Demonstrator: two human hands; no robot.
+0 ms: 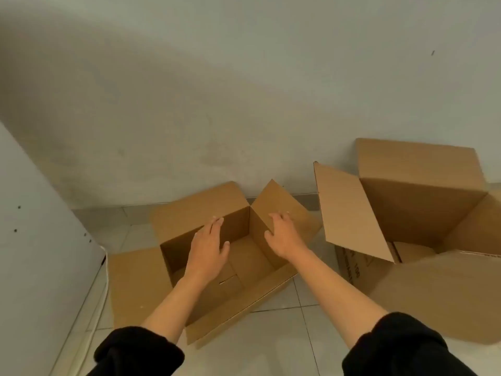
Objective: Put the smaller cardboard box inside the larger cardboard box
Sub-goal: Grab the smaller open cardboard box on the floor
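Note:
The smaller cardboard box [173, 256] stands on the tiled floor in the middle, its flaps spread out and its inside bare. My left hand [207, 246] hovers over its opening with the fingers apart, holding nothing. My right hand [282, 234] reaches over the box's right wall near the right flap, fingers spread; whether it touches the cardboard I cannot tell. The larger cardboard box [423, 213] stands to the right against the wall, flaps up and open. Something brown lies at its bottom.
A pale wall [244, 104] runs behind both boxes. A white panel [40, 240] with small holes stands at the left, close to the smaller box's left flap. Light floor tiles [271, 340] lie between me and the boxes.

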